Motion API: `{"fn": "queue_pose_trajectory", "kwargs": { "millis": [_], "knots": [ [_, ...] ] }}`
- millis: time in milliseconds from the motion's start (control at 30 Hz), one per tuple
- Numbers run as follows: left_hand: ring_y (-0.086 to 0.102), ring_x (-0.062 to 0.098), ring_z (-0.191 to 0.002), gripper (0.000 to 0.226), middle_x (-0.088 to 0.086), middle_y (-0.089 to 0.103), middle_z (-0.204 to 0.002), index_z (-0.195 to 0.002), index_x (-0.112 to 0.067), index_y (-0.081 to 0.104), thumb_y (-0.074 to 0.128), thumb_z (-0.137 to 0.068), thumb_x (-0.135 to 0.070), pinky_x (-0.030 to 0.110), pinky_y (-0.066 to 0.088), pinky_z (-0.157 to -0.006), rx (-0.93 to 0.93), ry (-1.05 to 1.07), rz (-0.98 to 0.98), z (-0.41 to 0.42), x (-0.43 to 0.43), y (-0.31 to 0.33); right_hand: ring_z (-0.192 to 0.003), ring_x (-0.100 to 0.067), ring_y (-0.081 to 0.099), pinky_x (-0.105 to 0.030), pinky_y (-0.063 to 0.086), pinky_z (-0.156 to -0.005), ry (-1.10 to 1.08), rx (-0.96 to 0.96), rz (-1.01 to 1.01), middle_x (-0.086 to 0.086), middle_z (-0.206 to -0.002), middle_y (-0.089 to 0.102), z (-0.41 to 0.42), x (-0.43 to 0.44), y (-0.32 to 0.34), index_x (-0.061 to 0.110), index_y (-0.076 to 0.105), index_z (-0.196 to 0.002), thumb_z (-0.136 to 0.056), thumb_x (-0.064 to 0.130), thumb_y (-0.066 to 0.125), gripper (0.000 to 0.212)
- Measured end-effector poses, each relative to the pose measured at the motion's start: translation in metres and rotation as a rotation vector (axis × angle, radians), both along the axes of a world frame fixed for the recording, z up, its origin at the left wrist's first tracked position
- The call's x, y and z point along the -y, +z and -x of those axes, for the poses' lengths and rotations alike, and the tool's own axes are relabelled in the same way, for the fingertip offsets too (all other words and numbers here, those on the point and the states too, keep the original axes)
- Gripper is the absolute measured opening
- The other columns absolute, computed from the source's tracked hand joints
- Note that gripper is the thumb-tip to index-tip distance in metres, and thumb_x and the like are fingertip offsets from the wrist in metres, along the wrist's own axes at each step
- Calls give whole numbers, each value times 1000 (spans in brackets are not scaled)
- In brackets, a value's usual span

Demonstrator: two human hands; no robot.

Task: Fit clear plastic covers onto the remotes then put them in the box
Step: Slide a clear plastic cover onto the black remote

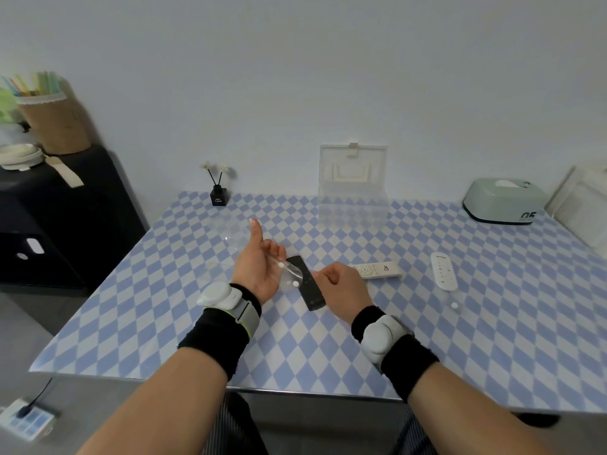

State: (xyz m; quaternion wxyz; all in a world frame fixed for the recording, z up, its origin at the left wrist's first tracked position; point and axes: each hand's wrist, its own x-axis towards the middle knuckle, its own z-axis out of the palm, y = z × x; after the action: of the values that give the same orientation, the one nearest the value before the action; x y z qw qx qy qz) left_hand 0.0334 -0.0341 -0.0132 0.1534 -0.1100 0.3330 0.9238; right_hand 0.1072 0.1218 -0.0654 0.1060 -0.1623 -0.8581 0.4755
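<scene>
Surface: a tabletop (328,339) covered in a blue-and-white diamond pattern is seen, with its near edge closest to the person.
Left hand: the left hand (259,267) is held palm-up above the middle of the tabletop, thumb raised; a clear plastic cover (290,274) with white snap studs is pinched at its fingertips.
Right hand: the right hand (341,287) is curled into a loose fist just beside the cover; its thumb and forefinger are brought together at the cover's right edge, though whether the plastic is actually gripped cannot be told.
Black remote (305,282): it is laid flat on the tabletop between the two hands, partly overlapped by the cover, its long axis running toward the near edge.
Cream remote (376,270): it is laid flat just behind the right hand, buttons up.
White remote (444,270): it is placed toward the right edge, well apart from the hands.
Further covers: one clear cover (230,233) is noted left of the raised thumb; a white stud (454,305) is noted near the white remote.
Box (353,205): a clear box is stood near the far edge, its lid raised upright.
Other items: a reed diffuser (218,196) is stood toward the far left corner; a pale green tissue box (502,200) is stood at the far right corner.
</scene>
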Motion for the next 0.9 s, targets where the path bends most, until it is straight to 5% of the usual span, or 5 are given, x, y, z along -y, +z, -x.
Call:
{"fn": "queue_pose_trajectory", "kwargs": {
  "millis": [200, 467, 667, 767, 900],
  "knots": [
    [45, 9, -54, 34, -4, 43, -58, -91, -16, 59, 74, -87, -46, 24, 52, -66, -18, 117, 107, 4, 13, -4, -99, -22, 57, -35, 49, -86, 118, 165, -390, -2, -111, 52, 9, 7, -17, 15, 56, -117, -84, 60, 70, 58],
    [46, 8, -53, 34, -4, 42, -60, -97, -15, 63, 73, -88, -45, 23, 54, -59, -25, 148, 124, 10, 24, -10, -68, -22, 62, -27, 37, -52, 136, 214, -560, 7, -69, 54, 19, 13, -9, 23, 47, -70, -83, 43, 59, 27],
    [54, 6, -52, 41, -7, 50, -56, -83, -19, 56, 73, -81, -56, 23, 55, -65, 112, 145, -53, 19, 31, -13, -49, -16, 47, -28, 38, -53, 88, 110, -108, -1, -59, 57, 10, -15, 2, 17, 50, -59, -93, 43, 55, 44],
    [54, 6, -52, 45, -7, 49, -58, -81, -19, 51, 74, -80, -57, 24, 56, -65, 154, 153, -90, 20, 27, -13, -47, -12, 41, -26, 33, -47, 187, 44, 372, -9, -69, 55, -1, -33, 14, -5, 64, -79, -95, 33, 60, 41],
    [50, 7, -57, 49, -5, 45, -63, -82, -18, 47, 74, -79, -59, 23, 57, -68, 182, 126, -111, 20, 16, -11, -49, -12, 37, -21, 29, -44, 403, 47, 464, -2, -65, 52, -15, -43, 24, -24, 57, -101, -92, 27, 59, 52]
  ]
}}
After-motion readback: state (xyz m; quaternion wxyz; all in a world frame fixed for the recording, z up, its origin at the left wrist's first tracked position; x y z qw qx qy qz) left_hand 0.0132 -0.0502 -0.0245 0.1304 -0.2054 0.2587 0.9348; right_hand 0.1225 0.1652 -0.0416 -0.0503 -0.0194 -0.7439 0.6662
